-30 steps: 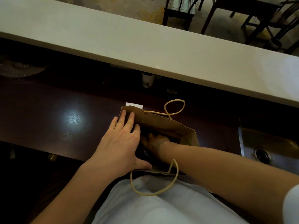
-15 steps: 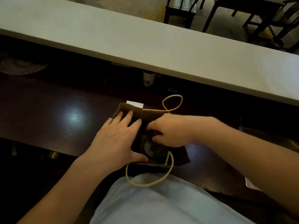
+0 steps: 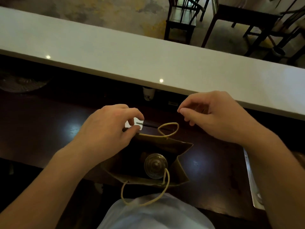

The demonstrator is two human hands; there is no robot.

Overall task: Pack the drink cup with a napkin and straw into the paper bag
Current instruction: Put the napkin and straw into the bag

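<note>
Now both hands are out of the paper bag [image 3: 178,164]: half a second ago the right one was still at its mouth over the cup and the left lay flat on the near-left wall. The left hand [image 3: 105,131] has lifted past the bag's far-left corner, its thumb and forefinger curled together at the white napkin [image 3: 137,121] lying on the dark counter [image 3: 41,123]; whether they actually pinch it I cannot tell. The right hand [image 3: 212,114] hangs above the counter beyond the bag's far-right side, fingers loosely bent and gripping nothing. Between and below the two hands the bag stands open, and the drink cup [image 3: 155,165] sits inside it, its domed lid facing up, nearer the front wall. One cord handle [image 3: 168,128] loops up at the far edge, between the hands; the other [image 3: 145,195] droops over the front toward the person's white shirt [image 3: 155,214]. Beyond runs the pale raised ledge [image 3: 148,63].
</note>
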